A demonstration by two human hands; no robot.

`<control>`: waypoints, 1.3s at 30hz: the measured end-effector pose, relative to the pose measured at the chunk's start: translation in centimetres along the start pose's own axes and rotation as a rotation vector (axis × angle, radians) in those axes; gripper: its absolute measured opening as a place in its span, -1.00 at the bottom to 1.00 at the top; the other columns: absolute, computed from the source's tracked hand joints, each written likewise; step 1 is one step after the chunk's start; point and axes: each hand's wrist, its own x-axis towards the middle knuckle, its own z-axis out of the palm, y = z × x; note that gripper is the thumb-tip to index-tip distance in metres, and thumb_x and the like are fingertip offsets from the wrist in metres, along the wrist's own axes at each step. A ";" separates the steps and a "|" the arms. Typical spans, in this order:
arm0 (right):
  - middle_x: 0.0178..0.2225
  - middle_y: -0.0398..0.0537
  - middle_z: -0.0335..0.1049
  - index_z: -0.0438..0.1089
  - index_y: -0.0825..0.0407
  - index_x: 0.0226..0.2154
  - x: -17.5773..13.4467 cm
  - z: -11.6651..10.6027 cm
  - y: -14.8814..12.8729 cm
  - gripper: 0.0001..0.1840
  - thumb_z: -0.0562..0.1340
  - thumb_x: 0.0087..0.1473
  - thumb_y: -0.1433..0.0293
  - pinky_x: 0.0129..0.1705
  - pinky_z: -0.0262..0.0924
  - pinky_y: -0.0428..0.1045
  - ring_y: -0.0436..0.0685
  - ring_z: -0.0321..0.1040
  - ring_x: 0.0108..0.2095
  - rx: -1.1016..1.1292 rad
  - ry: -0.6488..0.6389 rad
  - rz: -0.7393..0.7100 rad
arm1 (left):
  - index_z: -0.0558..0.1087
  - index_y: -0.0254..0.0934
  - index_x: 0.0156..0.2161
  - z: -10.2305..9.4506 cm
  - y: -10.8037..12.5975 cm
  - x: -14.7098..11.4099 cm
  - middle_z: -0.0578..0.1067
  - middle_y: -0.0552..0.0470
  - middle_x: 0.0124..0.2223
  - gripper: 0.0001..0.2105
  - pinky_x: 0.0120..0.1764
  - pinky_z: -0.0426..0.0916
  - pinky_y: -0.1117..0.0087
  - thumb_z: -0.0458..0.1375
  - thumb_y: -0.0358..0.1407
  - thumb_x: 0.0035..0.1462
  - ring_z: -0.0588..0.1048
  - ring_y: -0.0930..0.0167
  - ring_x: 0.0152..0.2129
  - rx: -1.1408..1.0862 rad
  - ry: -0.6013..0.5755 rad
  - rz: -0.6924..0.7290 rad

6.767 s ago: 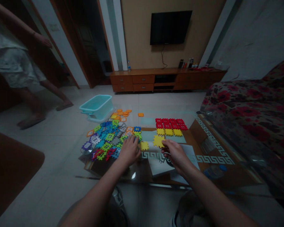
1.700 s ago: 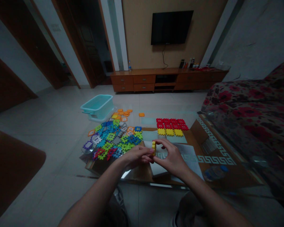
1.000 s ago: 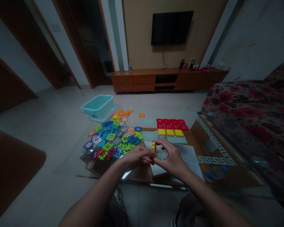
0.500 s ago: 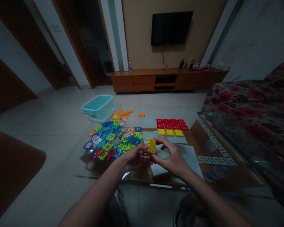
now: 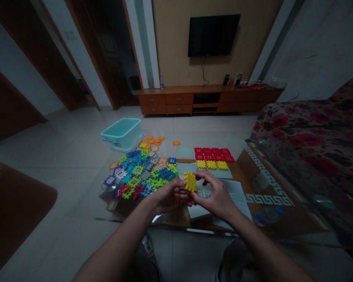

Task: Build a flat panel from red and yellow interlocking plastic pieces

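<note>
A yellow notched building tile (image 5: pixel 190 182) is held up over the near side of the glass table, between my two hands. My left hand (image 5: pixel 174 194) grips its left edge, thumb in front and fingers curled beneath. My right hand (image 5: pixel 216 196) pinches it from the right, with the index finger at the top corner and the thumb at the bottom. Beyond the hands lie rows of joined red tiles (image 5: pixel 214 154), with a row of yellow tiles (image 5: pixel 211 165) along their near side. A heap of mixed-colour tiles (image 5: pixel 141 172) spreads out left of my hands.
A light blue plastic bin (image 5: pixel 123 132) stands at the table's far left, near loose orange tiles (image 5: pixel 155 141). One orange tile (image 5: pixel 176 143) lies apart. A bottle with a blue cap (image 5: pixel 269 216) rests at the near right. A flowered sofa (image 5: pixel 308 125) borders the right side.
The yellow tile has shifted very slightly to the right and turned its flat face a little more toward me. Both hands keep their grip; the tiles on the table have not moved.
</note>
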 end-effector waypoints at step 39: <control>-0.10 0.10 0.45 0.33 0.04 -0.01 -0.5 -0.7 1.5 -0.51 0.31 -0.05 0.39 -0.05 0.18 0.17 0.31 0.35 -0.07 -0.513 -0.205 -0.120 | 0.34 -0.22 0.07 -0.9 0.5 -0.6 0.45 -0.10 -0.03 -0.55 -0.09 0.22 0.20 0.23 -0.20 0.07 0.36 0.19 -0.07 1.940 0.345 0.719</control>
